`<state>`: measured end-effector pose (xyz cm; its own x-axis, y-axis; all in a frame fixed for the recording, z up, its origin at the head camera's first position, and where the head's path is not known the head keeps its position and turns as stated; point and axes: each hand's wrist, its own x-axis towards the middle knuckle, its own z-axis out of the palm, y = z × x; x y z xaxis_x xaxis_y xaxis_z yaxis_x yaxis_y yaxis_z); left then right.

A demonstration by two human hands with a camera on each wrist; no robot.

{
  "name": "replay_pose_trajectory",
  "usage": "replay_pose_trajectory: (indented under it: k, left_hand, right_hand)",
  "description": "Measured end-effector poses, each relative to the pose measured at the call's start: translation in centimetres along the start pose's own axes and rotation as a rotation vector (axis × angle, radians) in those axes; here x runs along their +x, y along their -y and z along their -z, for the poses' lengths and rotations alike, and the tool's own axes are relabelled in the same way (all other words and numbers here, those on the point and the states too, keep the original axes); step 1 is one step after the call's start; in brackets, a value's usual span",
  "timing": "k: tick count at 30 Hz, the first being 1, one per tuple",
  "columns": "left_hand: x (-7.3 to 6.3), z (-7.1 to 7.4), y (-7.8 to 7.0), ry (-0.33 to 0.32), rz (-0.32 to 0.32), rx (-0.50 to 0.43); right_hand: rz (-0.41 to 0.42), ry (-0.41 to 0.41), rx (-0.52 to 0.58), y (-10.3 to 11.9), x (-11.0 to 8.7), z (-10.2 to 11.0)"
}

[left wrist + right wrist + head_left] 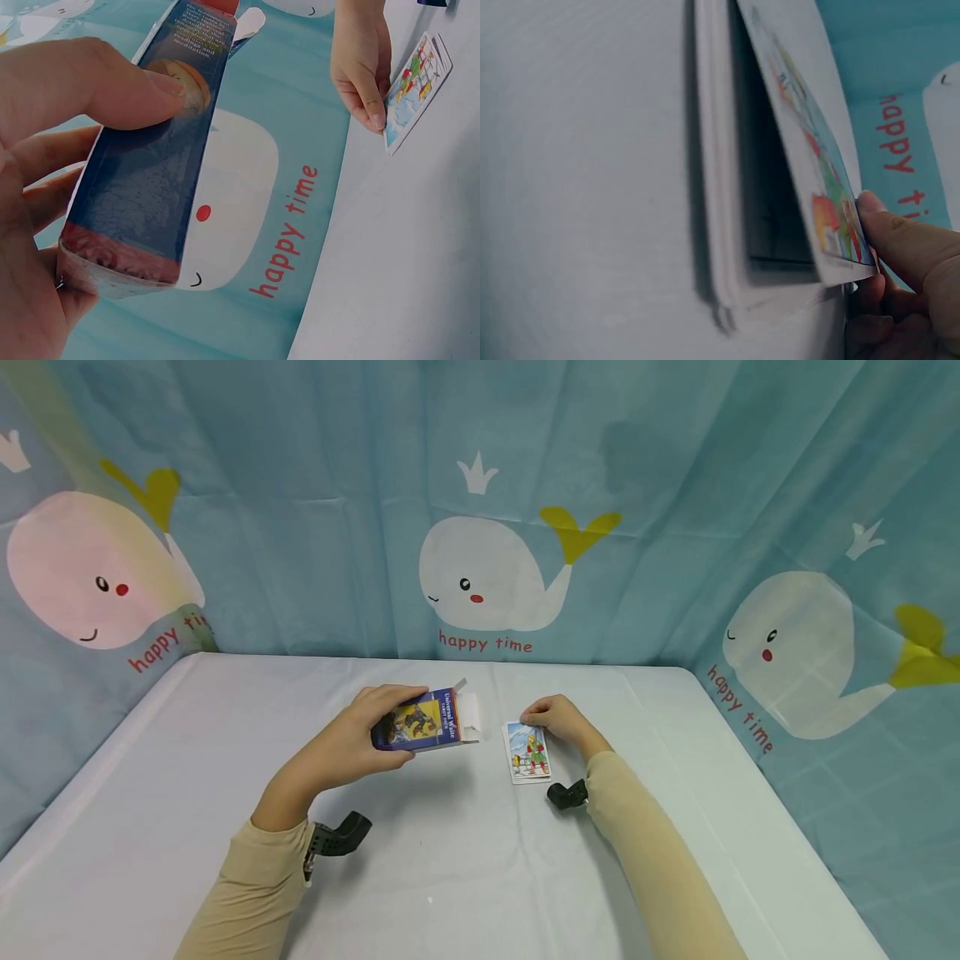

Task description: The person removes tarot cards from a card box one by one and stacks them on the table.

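A blue tarot card box (415,722) labelled "Universal Waite" is gripped in my left hand (347,742), above the table. Its end flap stands open to the right. In the left wrist view the thumb presses the narrow dark-blue side of the box (146,199). My right hand (564,722) pinches the upper right corner of a picture card (528,750). Seen from the right wrist, that card (810,161) is tilted up at one edge, with a dark gap over the card stack (718,195) below. The stack lies on the table.
A white cloth covers the table (435,877). Behind and beside it hangs a blue curtain (337,568) printed with whales. A black wrist camera mount (341,835) sticks out at the left wrist, another mount (567,795) at the right.
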<state>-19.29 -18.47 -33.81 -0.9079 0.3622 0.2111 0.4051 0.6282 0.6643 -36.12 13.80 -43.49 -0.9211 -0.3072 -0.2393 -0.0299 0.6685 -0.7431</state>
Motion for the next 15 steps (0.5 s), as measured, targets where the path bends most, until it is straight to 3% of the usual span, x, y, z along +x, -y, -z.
replay_pose_trajectory:
  k: [15]
  left_hand:
    - [0.07, -0.16, 0.02, 0.003, 0.01, -0.001]
  right_hand:
    - [-0.01, 0.01, -0.043, 0.23, -0.34, -0.34]
